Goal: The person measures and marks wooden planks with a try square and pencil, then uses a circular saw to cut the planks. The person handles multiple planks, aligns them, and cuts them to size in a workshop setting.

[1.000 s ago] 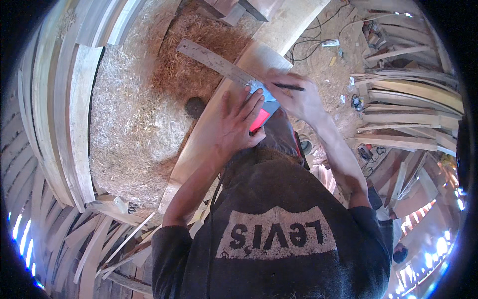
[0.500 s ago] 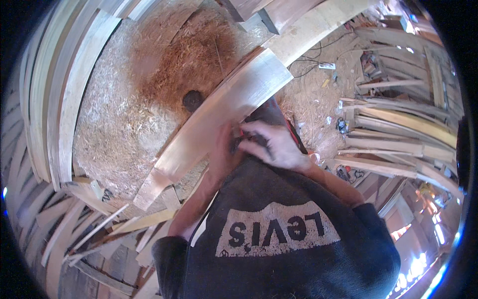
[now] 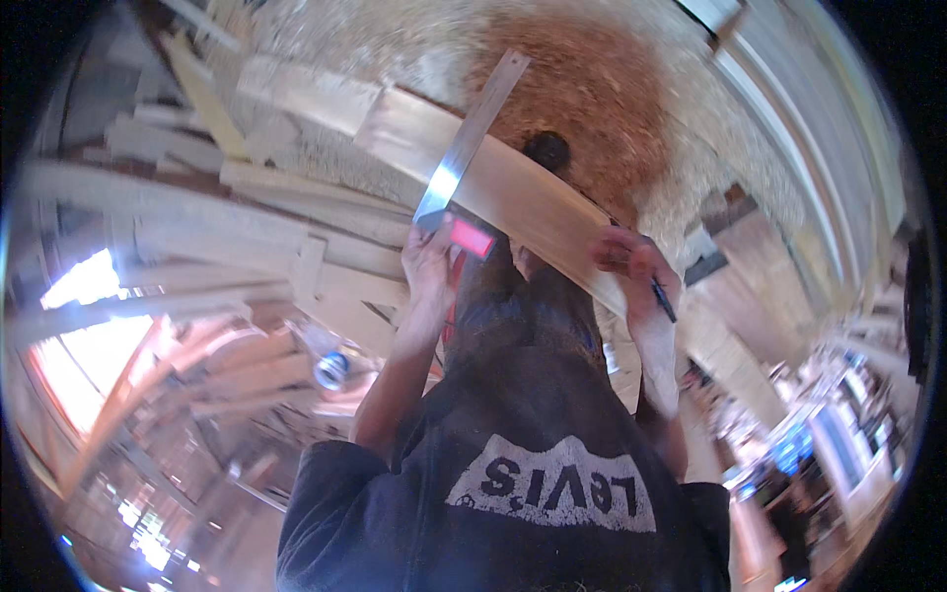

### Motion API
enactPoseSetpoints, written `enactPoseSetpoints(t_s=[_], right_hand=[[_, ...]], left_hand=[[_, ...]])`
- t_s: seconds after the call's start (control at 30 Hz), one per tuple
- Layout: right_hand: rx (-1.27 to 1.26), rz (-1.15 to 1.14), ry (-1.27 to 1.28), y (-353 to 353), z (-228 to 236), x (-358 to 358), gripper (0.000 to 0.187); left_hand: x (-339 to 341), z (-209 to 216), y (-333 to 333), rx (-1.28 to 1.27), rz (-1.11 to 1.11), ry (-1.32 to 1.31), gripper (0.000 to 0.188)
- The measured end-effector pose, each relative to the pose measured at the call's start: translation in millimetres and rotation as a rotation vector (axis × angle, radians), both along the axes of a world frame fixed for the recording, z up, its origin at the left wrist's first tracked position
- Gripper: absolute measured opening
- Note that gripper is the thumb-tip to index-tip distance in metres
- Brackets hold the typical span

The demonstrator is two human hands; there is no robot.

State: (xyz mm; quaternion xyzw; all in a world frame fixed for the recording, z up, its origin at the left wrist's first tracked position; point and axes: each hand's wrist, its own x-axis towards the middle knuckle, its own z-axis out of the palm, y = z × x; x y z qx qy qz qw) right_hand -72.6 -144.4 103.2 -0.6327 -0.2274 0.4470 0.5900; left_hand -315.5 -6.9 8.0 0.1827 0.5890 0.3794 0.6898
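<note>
A steel-bladed try square (image 3: 472,140) with a red-and-dark stock lies across a pale wooden plank (image 3: 533,205). My left hand (image 3: 428,262) is closed around the stock at the plank's near edge. The blade reaches over the plank and past its far edge. At the plank's right part is my right hand (image 3: 637,264), its fingers bent around a dark pen (image 3: 663,299) that sticks out beside the wrist. Motion blurs the right fingertips a little.
Beyond the plank, sawdust and shavings (image 3: 602,89) cover the ground. Stacked boards (image 3: 799,138) stand at the far right. Loose timber offcuts (image 3: 178,237) fill the left side, near a roll-shaped object (image 3: 331,370). A round black thing (image 3: 546,151) sits just past the plank.
My hands were close together over the plank, fingers around something small and dark. Now they are apart, left on the try square, right with the pen. The whole view has swung round.
</note>
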Motion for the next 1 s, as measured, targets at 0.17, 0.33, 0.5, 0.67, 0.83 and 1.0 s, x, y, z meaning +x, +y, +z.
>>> enactPoseSetpoints(t_s=[0.17,0.33,0.5,0.67,0.83,1.0], right_hand=[[-0.156,0.260,-0.193,53.0,18.0,14.8,0.083],[-0.138,0.382,-0.202,108.8,3.9,-5.8,0.073],[-0.079,0.519,-0.312,176.1,-1.6,-58.4,0.030],[0.070,0.711,-0.354,229.3,-39.7,-79.0,0.029],[-0.014,0.730,-0.315,262.8,-57.5,-100.2,0.013],[0.048,0.819,-0.355,274.7,-73.6,-105.4,0.013]], left_hand=[[25.9,-7.4,-8.1,0.144,0.297,-0.179,0.027],[24.7,-19.3,0.3,0.112,0.364,-0.021,0.027],[30.7,-21.4,5.7,0.084,0.376,0.058,0.025],[28.5,-16.2,21.3,0.060,0.412,0.115,0.027],[23.3,-18.1,30.6,0.075,0.441,0.122,0.027],[18.7,-13.3,33.3,0.062,0.391,0.206,0.029]])
